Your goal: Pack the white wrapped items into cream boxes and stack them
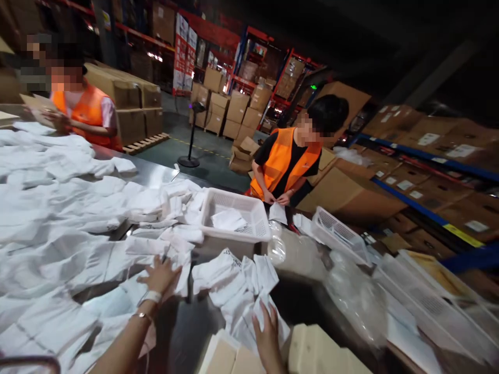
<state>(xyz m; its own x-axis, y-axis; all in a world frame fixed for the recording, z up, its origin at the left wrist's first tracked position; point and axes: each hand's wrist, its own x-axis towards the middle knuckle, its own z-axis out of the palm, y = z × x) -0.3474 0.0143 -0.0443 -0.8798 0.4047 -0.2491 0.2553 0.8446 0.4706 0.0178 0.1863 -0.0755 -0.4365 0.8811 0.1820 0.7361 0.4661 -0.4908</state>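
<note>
While white garments lie heaped across the frame's left, the left hand (160, 275) presses flat and unclenched on one, and the right hand (267, 332) lies flat on a smaller pile (237, 283) at lower centre, seemingly steadying both.

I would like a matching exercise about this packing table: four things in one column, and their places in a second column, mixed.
Things:
1. left hand
2. right hand
3. white basket
4. standing fan

Places:
a. on the floor behind the table
b. on the small pile of white garments
c. in the table's middle, holding one folded white piece
d. on the large heap of white garments

Pairs: 1-d, 2-b, 3-c, 4-a
</note>
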